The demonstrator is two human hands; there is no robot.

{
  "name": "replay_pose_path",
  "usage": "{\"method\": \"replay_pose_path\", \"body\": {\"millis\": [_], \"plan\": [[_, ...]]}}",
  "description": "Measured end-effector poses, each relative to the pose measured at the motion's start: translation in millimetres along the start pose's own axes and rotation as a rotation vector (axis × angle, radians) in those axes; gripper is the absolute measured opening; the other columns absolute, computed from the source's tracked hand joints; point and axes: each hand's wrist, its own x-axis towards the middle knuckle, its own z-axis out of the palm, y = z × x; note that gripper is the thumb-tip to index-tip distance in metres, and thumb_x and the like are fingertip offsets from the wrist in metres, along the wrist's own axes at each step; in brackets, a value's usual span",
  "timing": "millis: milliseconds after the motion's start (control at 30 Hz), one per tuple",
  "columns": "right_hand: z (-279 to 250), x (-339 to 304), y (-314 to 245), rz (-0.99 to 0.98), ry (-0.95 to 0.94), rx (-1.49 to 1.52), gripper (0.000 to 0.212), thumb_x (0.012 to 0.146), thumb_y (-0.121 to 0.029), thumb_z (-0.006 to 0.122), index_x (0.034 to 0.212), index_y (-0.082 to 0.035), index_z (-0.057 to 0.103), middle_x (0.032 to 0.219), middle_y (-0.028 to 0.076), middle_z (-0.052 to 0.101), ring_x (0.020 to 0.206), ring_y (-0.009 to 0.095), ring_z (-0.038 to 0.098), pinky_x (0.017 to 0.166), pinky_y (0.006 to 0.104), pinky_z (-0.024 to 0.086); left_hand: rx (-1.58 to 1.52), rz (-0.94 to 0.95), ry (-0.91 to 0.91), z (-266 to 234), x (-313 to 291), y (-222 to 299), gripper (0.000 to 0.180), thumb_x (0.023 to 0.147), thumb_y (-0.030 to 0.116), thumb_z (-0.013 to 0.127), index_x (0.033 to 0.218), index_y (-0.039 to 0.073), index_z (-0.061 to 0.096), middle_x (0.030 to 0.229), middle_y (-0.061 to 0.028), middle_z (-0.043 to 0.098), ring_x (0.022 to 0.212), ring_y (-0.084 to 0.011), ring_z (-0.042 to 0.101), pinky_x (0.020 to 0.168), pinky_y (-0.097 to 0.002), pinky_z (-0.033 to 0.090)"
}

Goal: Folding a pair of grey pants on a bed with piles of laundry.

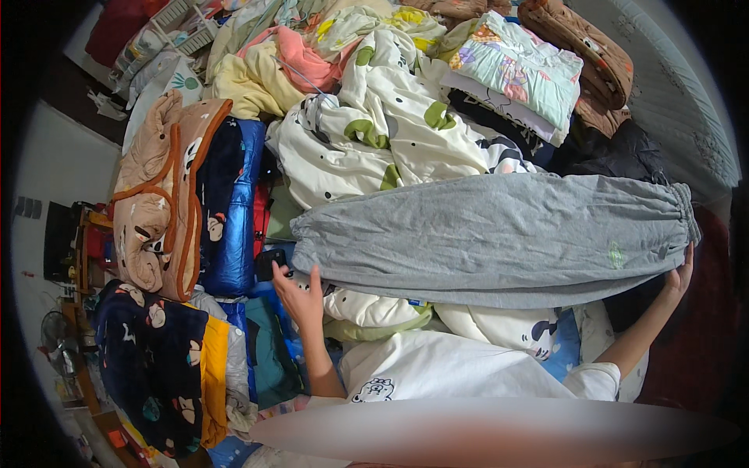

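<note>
A pair of grey sweatpants (476, 238) lies stretched out sideways in front of me, folded lengthwise. Its gathered waistband is at the right and an elastic cuff at the left; a small pale green mark shows near the waistband. My left hand (298, 299) is beside the cuff end, fingers spread, holding nothing. At the lower corner of the waistband, my right hand (680, 273) grips the grey cloth, some of its fingers hidden by the fabric.
A white blanket with green patches (390, 117) is heaped beyond the pants. Folded clothes (515, 70) are stacked at the far right. On the left sit a brown folded blanket (148, 195), a shiny blue bundle (238, 210) and a navy patterned blanket (148, 359). A small black object (271, 264) lies near my left hand.
</note>
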Motion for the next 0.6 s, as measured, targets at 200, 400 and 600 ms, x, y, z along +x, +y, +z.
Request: {"method": "replay_pose_path", "body": {"millis": [200,400,600], "plan": [[5,3,1,-0.043,0.111,0.023,0.033,0.094,-0.020,0.054,0.120,0.000,0.057,0.125,0.011,0.059,0.118,0.024,0.053,0.105,0.0437,0.036,-0.367,0.767,-0.666,-6,-3,111,0.049,0.074,0.024,0.075,0.117,0.006,0.060,0.104,-0.0119,0.063,0.097,-0.0304,0.058,0.088,-0.0384,0.045],[8,3,4,-0.055,0.139,0.038,0.033,0.094,-0.018,0.054,0.121,0.001,0.056,0.125,0.013,0.058,0.118,0.025,0.053,0.106,0.0441,0.036,-0.394,0.933,-1.008,19,-19,141,0.034,0.073,0.016,0.073,0.104,0.007,0.064,0.084,-0.0080,0.064,0.079,-0.0270,0.062,0.073,-0.0364,0.048],[10,-1,4,-0.044,0.043,0.023,0.035,0.095,-0.019,0.051,0.124,0.000,0.054,0.128,0.012,0.056,0.122,0.026,0.050,0.107,0.0449,0.034,-0.403,1.236,-0.722,29,-13,148,0.038,0.065,0.010,0.066,0.103,0.008,0.065,0.070,-0.0036,0.056,0.062,-0.0226,0.055,0.058,-0.0330,0.044]]}}
